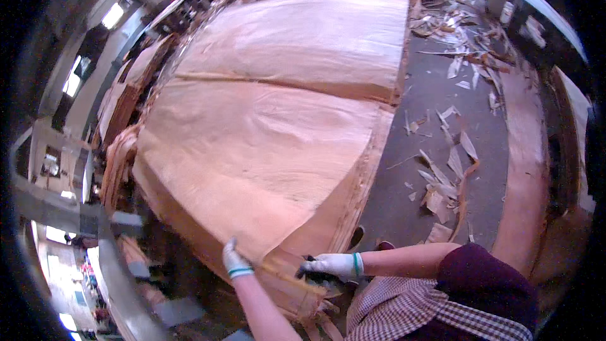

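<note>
Grips a broad pale-tan wood veneer sheet (259, 145) by its near edge with the white-gloved left hand (237, 259). Has the white-gloved right hand (336, 265) nearby; cannot tell whether grasping.

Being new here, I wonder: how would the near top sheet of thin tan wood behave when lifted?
The thin tan wood sheet would likely flex, given its curving edge. It might split, judging by jagged pale wood scraps nearby.

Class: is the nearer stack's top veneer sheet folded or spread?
Spread: the veneer sheet lies broad across the stack, its wide, gently rippled face showing.
</note>
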